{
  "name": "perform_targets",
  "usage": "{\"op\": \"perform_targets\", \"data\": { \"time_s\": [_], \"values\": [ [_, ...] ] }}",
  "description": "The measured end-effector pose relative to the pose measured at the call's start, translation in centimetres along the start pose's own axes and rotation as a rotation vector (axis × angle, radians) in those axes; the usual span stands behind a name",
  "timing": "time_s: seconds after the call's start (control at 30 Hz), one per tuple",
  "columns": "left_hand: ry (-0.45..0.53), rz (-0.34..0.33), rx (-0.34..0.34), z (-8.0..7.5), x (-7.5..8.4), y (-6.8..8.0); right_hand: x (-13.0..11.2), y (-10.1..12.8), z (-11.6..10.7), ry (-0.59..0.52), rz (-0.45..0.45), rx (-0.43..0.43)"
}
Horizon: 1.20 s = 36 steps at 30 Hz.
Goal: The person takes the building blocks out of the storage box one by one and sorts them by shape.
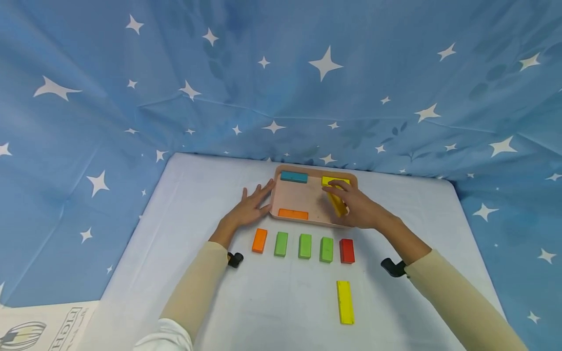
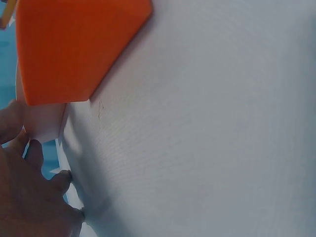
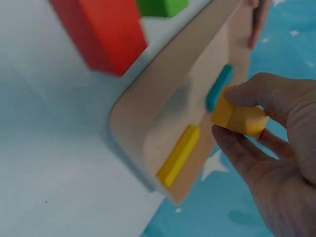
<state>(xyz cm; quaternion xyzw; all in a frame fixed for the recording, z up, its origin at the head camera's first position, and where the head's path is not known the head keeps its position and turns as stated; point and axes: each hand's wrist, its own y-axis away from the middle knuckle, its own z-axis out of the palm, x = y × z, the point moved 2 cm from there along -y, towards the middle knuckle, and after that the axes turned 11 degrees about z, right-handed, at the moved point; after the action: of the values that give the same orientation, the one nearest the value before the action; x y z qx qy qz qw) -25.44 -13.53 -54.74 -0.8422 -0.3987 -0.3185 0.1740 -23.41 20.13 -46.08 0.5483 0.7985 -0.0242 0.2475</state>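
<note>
My right hand (image 1: 357, 207) pinches a yellow block (image 3: 242, 118) between thumb and fingers, above the right part of a pink tray (image 1: 303, 195). Fingers of my left hand (image 1: 249, 207) touch the tray's left rim, the hand resting beside it on the table. Inside the tray lie a blue block (image 1: 294, 177) at the back left, an orange block (image 1: 293, 214) along the front wall, and another yellow block (image 1: 329, 180) at the back right, partly covered by the right hand. The left wrist view shows the left fingers (image 2: 34, 153) at the tray's side.
In front of the tray stands a row: a loose orange block (image 1: 259, 241), several green blocks (image 1: 305, 246) and a red block (image 1: 347, 251). Nearer lies a long yellow block (image 1: 345, 302). A blue star-patterned cloth (image 1: 272, 87) hangs behind the white table (image 1: 263, 302).
</note>
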Motion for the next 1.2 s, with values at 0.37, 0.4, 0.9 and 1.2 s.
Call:
{"op": "perform_targets", "data": {
  "time_s": [0.37,0.4,0.9,1.2],
  "values": [
    [-0.013,-0.003,-0.011,0.0,-0.3,0.0,-5.4,8.6,1.3,-0.092,0.067,-0.068],
    [-0.011,-0.003,-0.011,-0.1,-0.3,0.0,-5.7,9.2,1.7,-0.105,0.075,-0.079],
    [0.008,0.003,-0.007,-0.2,0.1,-0.3,-7.9,14.4,10.6,-0.19,0.204,-0.103],
    [0.014,0.007,-0.003,0.1,0.0,-0.3,-8.5,15.0,12.9,-0.114,0.271,-0.022]
  ]
}}
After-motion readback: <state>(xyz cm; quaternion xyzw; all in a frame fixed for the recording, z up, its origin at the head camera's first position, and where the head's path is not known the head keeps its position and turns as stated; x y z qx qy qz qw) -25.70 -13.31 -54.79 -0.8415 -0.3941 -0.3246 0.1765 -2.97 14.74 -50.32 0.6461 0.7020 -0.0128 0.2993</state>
